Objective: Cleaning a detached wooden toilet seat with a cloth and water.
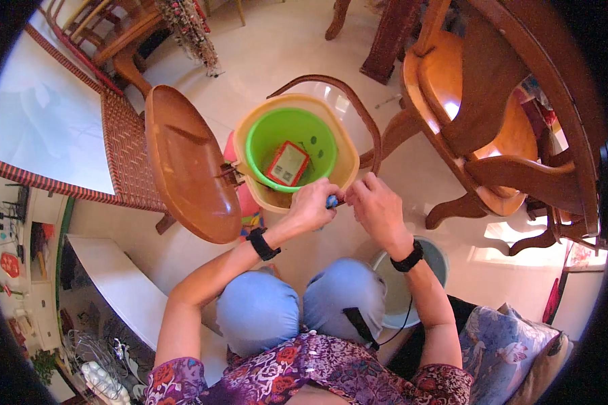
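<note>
My left hand point(315, 203) is closed around a small blue object point(332, 201) whose kind I cannot tell. Close beside it, my right hand point(377, 205) has its thumb and fingertips pinched together; whether something thin lies between them is unclear. Both hands are over the near edge of a cream plastic bin point(348, 152) with its brown lid point(192, 167) raised at the left. A green plastic basin point(253, 136) sits in the bin's mouth. Inside the basin lies a red-rimmed rectangular tray or box point(289, 164), with dark bits around it.
A wooden chair point(435, 81) stands at the right. A woven-edged bench or bed point(131, 147) is at the left. Beside my right knee is a pale round bucket point(441, 258). Pink and multicoloured things lie behind the bin's lid, and a patterned cushion point(506, 349) is at lower right.
</note>
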The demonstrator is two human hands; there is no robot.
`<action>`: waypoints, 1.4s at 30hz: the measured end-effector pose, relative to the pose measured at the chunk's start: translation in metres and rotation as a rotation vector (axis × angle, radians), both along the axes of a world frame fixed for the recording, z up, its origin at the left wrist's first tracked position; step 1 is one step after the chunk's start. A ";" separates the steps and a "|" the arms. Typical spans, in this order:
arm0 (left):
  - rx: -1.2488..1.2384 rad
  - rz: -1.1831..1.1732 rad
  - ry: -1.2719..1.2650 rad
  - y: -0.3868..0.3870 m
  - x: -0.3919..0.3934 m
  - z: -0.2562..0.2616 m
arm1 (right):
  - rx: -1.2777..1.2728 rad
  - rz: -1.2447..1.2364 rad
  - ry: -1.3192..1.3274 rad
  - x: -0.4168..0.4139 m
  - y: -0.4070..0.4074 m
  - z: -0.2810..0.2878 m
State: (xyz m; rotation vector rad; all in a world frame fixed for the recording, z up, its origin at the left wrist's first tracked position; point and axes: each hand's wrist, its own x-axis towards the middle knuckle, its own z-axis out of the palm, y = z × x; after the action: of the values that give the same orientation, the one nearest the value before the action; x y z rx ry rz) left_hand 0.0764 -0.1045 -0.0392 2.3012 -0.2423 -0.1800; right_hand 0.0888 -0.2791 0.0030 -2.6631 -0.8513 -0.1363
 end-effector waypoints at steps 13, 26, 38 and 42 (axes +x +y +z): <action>-0.067 0.020 0.105 0.005 0.001 -0.003 | -0.110 -0.029 -0.085 -0.004 0.003 -0.006; -0.049 -0.090 0.072 0.012 0.007 -0.007 | -0.010 -0.041 -0.002 0.000 0.003 0.006; -0.155 -0.084 0.249 0.017 0.015 -0.012 | 0.029 0.114 -0.046 -0.011 0.028 -0.024; -0.196 -0.108 0.171 0.018 0.012 -0.010 | 0.086 0.120 -0.061 -0.010 0.030 -0.020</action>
State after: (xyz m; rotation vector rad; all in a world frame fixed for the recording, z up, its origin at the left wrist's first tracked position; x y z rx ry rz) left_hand 0.0881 -0.0864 -0.0487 2.0662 -0.2833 -0.3887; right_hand 0.0784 -0.2494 -0.0171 -2.5327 -0.9983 -0.2201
